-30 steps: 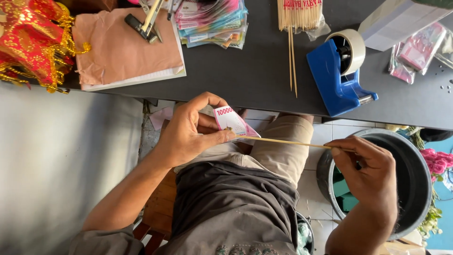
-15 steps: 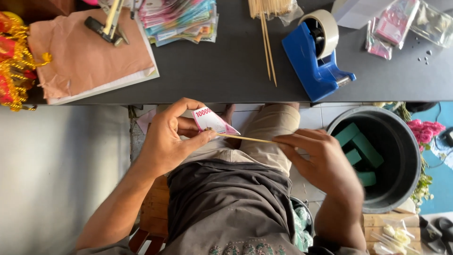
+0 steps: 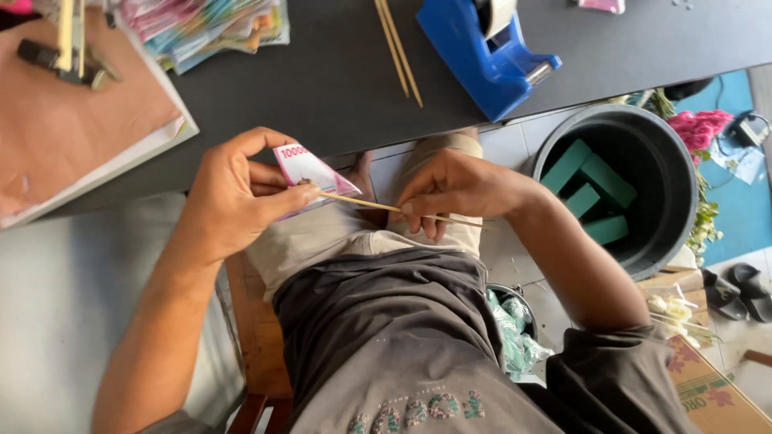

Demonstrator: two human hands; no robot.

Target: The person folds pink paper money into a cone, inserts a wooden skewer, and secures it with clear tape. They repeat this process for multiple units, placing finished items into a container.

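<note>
Head view: left hand (image 3: 233, 197), frame centre-left, pinches a folded pink banknote (image 3: 310, 173); right hand (image 3: 454, 193) grips a thin wooden skewer (image 3: 378, 205) whose tip touches the note. Joining appears begun, unfinished; spare skewers (image 3: 398, 48) remain on the table, frame top.

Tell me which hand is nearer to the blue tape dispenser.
Right. The right hand pinches the wooden skewer just below the blue tape dispenser, by the table edge. The left hand, holding the folded pink banknote, sits farther off.

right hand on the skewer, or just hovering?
Touching. The head view shows the right hand with its fingers pinched around the wooden skewer, whose other end meets the folded pink banknote in the left hand.
</note>
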